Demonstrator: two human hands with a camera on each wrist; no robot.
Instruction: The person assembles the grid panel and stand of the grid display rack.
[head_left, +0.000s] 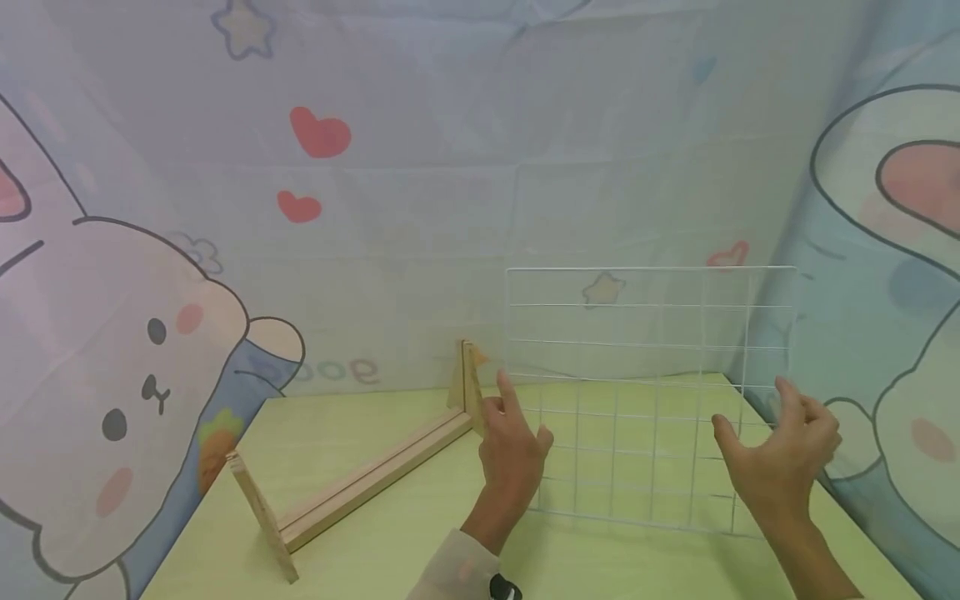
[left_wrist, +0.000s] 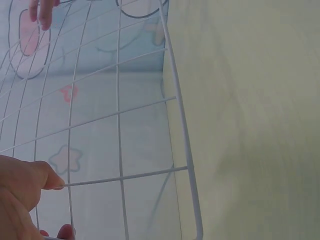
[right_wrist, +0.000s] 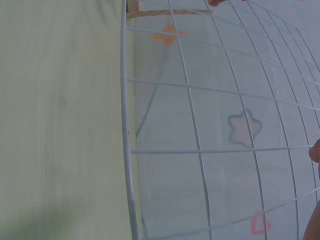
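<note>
A white wire grid panel (head_left: pixel 652 268) stands nearly upright above the table, held at its two sides. My left hand (head_left: pixel 513 450) grips its left edge, index finger pointing up and thumb on the near face. In the left wrist view, that thumb (left_wrist: pixel 52 180) touches a cross wire, with fingertips showing behind the wires. At the opposite edge, my right hand (head_left: pixel 783 462) holds the panel between spread thumb and fingers. Only part of this hand (right_wrist: pixel 314 220) enters the right wrist view. Left of the panel is a wooden stand (head_left: pixel 378 481) with a grooved bar and two upright end pieces.
A light green table (head_left: pixel 360 575) lies under everything. Behind it hangs a pale cloth backdrop (head_left: pixel 450 208) printed with hearts, stars and rabbits. More printed cloth (head_left: pixel 862 333) runs along the right side. The stand's far end piece (head_left: pixel 468 383) is close to my left hand.
</note>
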